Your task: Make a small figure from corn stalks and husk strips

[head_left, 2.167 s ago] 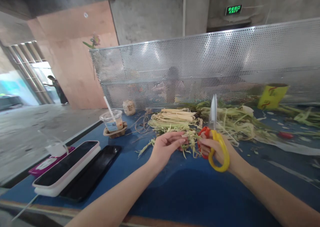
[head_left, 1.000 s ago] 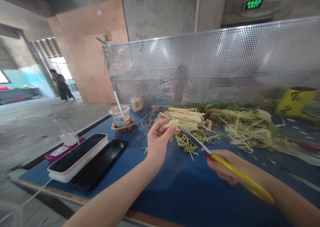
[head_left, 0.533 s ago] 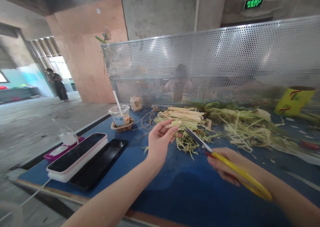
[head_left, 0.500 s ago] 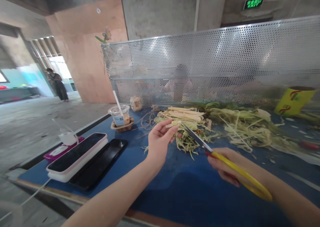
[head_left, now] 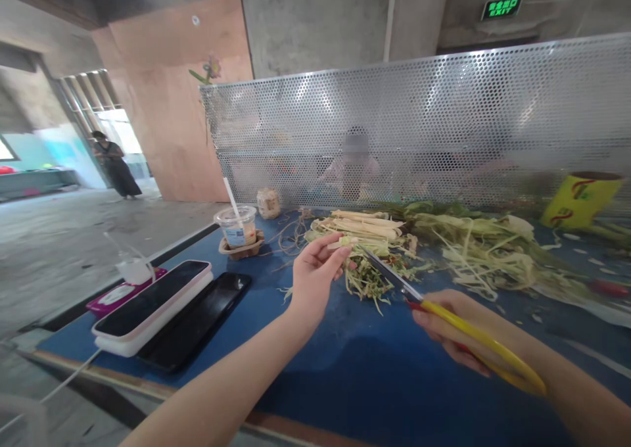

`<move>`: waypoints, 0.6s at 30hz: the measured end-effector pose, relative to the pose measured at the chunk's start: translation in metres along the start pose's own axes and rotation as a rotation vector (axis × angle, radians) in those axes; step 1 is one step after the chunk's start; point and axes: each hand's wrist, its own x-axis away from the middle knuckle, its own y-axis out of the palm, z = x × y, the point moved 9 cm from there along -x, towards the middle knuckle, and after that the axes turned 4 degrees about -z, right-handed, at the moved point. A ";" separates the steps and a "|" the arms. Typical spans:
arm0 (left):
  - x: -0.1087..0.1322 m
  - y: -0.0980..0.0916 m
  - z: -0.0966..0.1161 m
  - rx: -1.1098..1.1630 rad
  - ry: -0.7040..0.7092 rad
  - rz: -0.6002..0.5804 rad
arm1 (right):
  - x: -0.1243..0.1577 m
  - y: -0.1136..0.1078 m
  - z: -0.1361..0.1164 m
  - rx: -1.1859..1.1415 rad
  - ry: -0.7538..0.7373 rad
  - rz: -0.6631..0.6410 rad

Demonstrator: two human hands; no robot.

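My left hand [head_left: 315, 269] is closed in a pinch on a small pale green plant piece [head_left: 348, 241], perhaps husk or stalk. My right hand [head_left: 456, 329] grips scissors [head_left: 394, 279] with yellow and red handles. Their blades point up and left, the tips close to the piece; whether they touch it I cannot tell. Behind my left hand lies a stack of pale stalks [head_left: 367, 225]. Below the blades is a heap of green trimmings [head_left: 367, 282] on the blue tabletop [head_left: 355, 375].
Loose husks and leaves [head_left: 483, 256] spread to the right, near a yellow roll [head_left: 582, 200]. Two phones [head_left: 197, 322], a purple box [head_left: 123, 294] and a lidded cup with a straw [head_left: 236, 227] stand left. A perforated metal screen [head_left: 305, 131] borders the table's back; a person [head_left: 116, 164] stands far left.
My right hand and the scissors' handles have shifted slightly right and down. My left hand stays nearly still with the plant piece.
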 end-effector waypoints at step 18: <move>-0.002 0.003 0.015 -0.158 0.095 -0.056 | 0.005 -0.007 0.013 -0.001 0.089 0.039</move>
